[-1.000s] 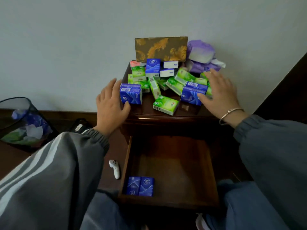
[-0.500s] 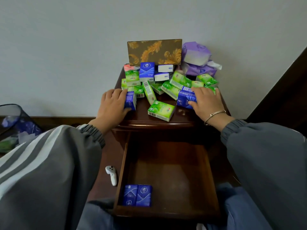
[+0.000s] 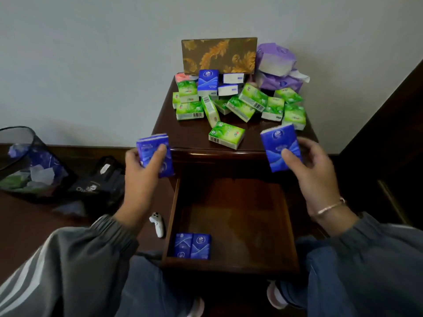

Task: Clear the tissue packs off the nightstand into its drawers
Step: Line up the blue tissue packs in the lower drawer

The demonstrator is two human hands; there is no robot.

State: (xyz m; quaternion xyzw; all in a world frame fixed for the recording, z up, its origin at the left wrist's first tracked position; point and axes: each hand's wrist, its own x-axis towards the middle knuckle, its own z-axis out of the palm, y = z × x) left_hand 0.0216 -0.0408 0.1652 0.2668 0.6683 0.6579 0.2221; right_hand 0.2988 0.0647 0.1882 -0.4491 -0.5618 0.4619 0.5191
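Now the left hand (image 3: 142, 177) holds a blue pack (image 3: 155, 154) at the middle left of the frame. Its thumb lies on the front of the pack. The pack is in the air, just off the front left corner of the table (image 3: 190, 136).

The right hand (image 3: 315, 172) holds a second blue pack (image 3: 280, 147) at the middle right, thumb on its face. This one stands up, a bit tilted, by the table's front right edge.

Below both hands, the drawer (image 3: 231, 225) is pulled out. Two blue packs (image 3: 192, 245) lie side by side in its near left corner, touching.

On the table, one green pack (image 3: 226, 135) lies alone near the front. Behind it is a heap of green packs (image 3: 240, 106). A third blue pack (image 3: 207, 82) and some white packs (image 3: 230, 84) are at the back. A gold box (image 3: 218, 54) stands against the wall, with purple packs (image 3: 277, 62) to its right.

A thin bracelet (image 3: 329, 207) is on the right wrist.

On the floor, a small white remote (image 3: 157, 224) lies just left of the drawer. A black bag (image 3: 100, 179) sits farther left, and a bin (image 3: 27, 161) with scraps in it is at the far left edge.
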